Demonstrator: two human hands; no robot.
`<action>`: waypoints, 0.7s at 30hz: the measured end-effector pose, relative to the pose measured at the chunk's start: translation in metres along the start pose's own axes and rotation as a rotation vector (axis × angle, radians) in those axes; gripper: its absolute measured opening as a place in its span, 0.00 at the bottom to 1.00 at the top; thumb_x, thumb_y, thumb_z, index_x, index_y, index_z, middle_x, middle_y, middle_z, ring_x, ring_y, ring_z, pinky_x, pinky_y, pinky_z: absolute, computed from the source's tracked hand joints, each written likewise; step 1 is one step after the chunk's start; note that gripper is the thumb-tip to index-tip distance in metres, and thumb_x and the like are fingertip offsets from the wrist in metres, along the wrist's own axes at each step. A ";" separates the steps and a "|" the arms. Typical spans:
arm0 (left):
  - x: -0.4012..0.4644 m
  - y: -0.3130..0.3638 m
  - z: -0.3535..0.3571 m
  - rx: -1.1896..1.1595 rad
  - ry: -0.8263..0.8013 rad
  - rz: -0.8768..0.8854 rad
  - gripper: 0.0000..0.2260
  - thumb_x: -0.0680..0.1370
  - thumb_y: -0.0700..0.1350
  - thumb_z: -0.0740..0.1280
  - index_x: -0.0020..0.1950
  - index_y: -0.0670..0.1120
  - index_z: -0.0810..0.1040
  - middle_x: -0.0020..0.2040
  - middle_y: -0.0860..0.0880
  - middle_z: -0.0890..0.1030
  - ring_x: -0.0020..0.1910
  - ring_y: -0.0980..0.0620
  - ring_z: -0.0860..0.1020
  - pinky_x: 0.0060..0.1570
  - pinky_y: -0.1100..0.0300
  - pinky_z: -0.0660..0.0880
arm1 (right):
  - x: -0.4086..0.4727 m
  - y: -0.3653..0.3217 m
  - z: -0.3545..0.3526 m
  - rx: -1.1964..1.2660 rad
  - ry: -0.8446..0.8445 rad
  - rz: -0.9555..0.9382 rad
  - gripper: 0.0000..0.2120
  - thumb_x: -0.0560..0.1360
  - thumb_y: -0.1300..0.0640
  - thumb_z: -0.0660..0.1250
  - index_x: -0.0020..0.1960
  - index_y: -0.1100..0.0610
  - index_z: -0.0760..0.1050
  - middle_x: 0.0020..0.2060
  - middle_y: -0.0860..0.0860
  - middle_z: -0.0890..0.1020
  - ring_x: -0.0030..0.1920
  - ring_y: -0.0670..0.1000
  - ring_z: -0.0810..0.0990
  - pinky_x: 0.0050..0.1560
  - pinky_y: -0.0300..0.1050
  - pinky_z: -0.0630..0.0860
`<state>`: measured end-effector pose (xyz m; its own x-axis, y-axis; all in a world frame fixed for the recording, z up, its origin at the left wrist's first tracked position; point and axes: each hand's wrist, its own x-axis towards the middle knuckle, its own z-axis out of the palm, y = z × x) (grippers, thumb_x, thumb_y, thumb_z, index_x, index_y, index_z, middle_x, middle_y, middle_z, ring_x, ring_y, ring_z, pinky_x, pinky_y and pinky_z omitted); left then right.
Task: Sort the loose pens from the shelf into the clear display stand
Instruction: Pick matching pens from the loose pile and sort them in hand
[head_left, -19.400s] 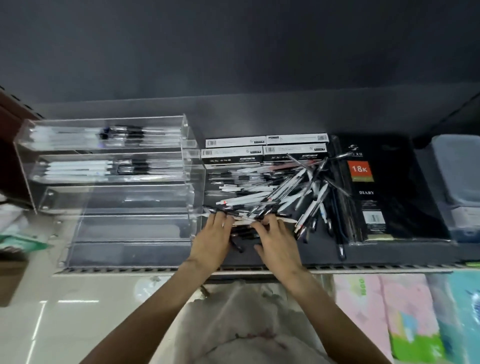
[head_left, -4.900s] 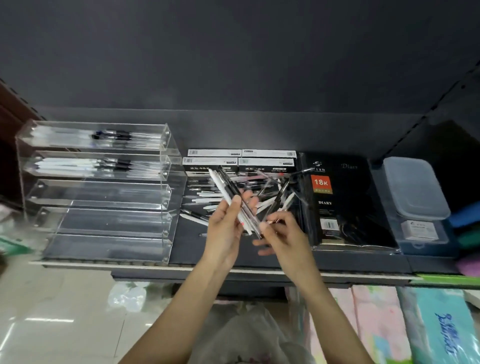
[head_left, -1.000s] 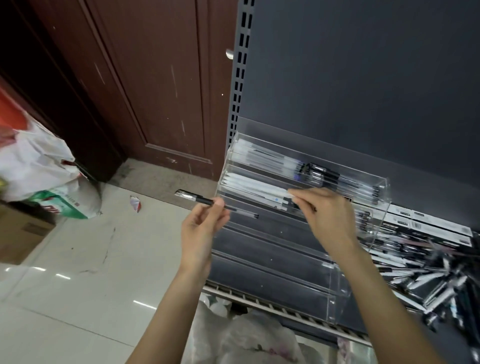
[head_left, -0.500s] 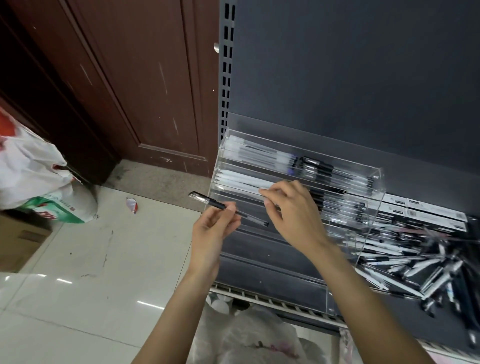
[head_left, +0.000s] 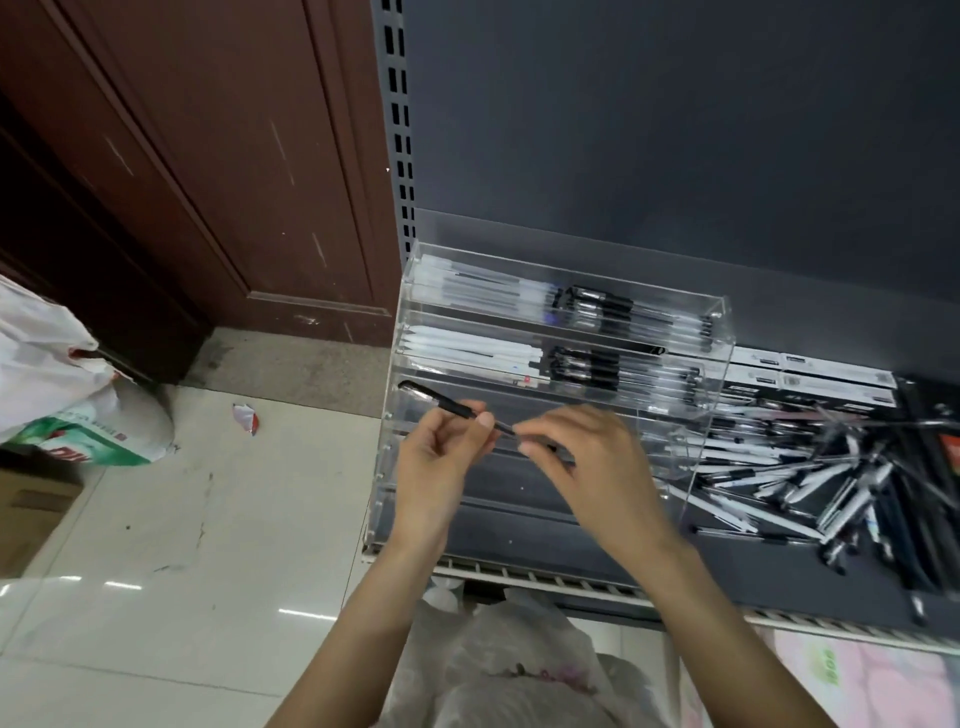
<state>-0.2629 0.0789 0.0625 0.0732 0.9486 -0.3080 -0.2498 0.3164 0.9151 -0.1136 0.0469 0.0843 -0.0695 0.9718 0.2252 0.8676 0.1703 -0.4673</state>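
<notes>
A black pen (head_left: 451, 406) was pinched at both ends by the left hand (head_left: 436, 457) and right hand (head_left: 587, 462), before the clear display stand (head_left: 719, 332)'s third tier. Loose pens (head_left: 810, 467) littered the shelf (head_left: 727, 577) rightward.

Black pen (head_left: 441, 402) with a clear tip end. Clear display stand (head_left: 719, 332), upper tiers filled with white-and-black pens. Dark grey shelf (head_left: 753, 577) and back panel (head_left: 675, 130). Reddish-brown wooden door (head_left: 208, 156). Glossy cream floor tiles (head_left: 182, 519). White bag (head_left: 57, 374) printed green and red.
</notes>
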 end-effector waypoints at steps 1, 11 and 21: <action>-0.003 -0.003 0.004 0.019 -0.021 0.003 0.04 0.76 0.36 0.68 0.49 0.43 0.79 0.36 0.51 0.83 0.39 0.56 0.82 0.43 0.66 0.77 | -0.005 0.003 -0.001 -0.002 -0.002 0.023 0.07 0.71 0.57 0.73 0.49 0.52 0.81 0.41 0.45 0.83 0.42 0.46 0.80 0.47 0.45 0.76; 0.010 -0.013 0.007 0.664 -0.107 0.427 0.11 0.78 0.44 0.65 0.61 0.47 0.77 0.52 0.55 0.81 0.49 0.61 0.79 0.51 0.70 0.73 | -0.030 0.072 -0.030 -0.274 0.039 0.179 0.08 0.68 0.62 0.76 0.46 0.52 0.83 0.39 0.48 0.85 0.35 0.50 0.83 0.32 0.45 0.80; 0.032 -0.033 0.019 1.365 -0.419 0.699 0.08 0.76 0.42 0.67 0.53 0.48 0.83 0.45 0.49 0.83 0.43 0.47 0.80 0.46 0.54 0.75 | -0.019 0.075 -0.038 -0.650 -0.472 0.140 0.21 0.76 0.67 0.58 0.65 0.52 0.73 0.56 0.49 0.78 0.55 0.52 0.79 0.50 0.44 0.77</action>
<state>-0.2337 0.0987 0.0280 0.6275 0.7670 0.1340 0.6528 -0.6121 0.4463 -0.0288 0.0353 0.0775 -0.0140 0.9681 -0.2503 0.9860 0.0550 0.1575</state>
